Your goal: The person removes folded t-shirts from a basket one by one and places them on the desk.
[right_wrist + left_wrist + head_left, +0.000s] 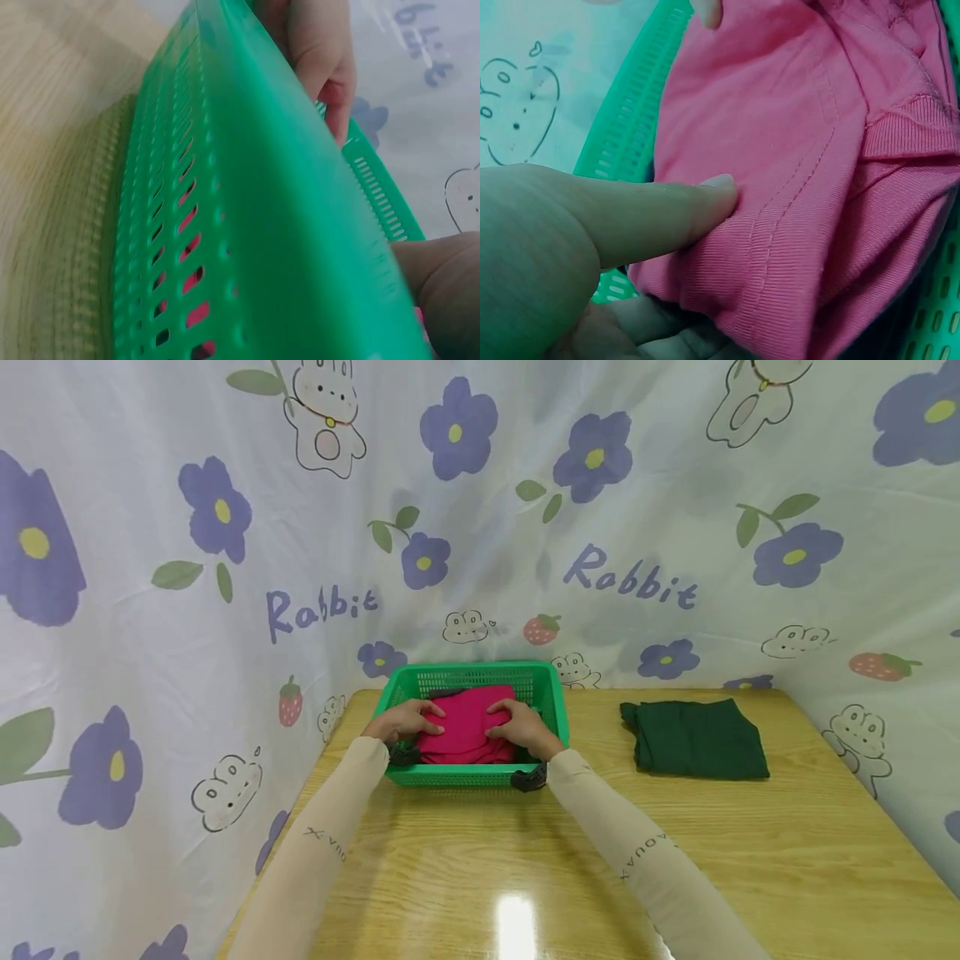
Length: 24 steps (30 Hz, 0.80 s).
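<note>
A folded pink garment (467, 722) with stitched, ribbed edges lies in a green plastic basket (465, 771). My left hand (405, 720) pinches its left side; in the left wrist view the thumb presses on top of the pink cloth (765, 120) while other fingers go underneath. At the garment's right side, my right hand (525, 728) grips the edge with bent fingers. The basket's wall (300, 225) hides most of that grip in the right wrist view. Some dark cloth shows beside and beneath the pink garment, partly covered.
On the wooden table (450, 860), a folded dark green cloth (697, 739) lies to the right of the basket. A white curtain (495, 527) printed with flowers and rabbits hangs close behind the basket and along the table's left side.
</note>
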{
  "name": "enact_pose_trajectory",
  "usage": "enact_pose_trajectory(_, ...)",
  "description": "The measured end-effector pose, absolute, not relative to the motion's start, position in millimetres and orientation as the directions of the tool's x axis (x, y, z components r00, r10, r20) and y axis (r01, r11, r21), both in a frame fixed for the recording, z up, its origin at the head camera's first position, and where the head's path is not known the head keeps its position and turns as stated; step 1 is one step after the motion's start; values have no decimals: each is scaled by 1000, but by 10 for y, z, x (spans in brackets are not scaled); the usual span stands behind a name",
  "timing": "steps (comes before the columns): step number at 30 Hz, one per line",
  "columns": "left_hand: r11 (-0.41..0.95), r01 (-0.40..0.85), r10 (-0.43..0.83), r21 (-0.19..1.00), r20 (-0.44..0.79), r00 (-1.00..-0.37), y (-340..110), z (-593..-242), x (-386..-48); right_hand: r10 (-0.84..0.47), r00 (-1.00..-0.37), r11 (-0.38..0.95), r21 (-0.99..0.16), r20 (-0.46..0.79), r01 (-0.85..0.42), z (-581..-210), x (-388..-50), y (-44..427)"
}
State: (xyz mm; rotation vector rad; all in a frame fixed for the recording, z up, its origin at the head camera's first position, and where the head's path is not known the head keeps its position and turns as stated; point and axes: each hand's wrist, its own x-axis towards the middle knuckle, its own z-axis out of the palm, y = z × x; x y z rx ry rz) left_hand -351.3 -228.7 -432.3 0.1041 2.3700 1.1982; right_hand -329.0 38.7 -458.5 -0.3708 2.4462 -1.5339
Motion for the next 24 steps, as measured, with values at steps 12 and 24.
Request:
enact_pose_trajectory(12,597,-150,230,788,-348,-909,-2286,-4293,-3470,-261,-965,396,-909,25,-131,-4576,-3282,406)
enact_pose_trajectory(24,635,-146,202,758,-346,-916,-2207,-4151,-3366,-251,-967,385,-911,51,-148,-4535,-3222,398)
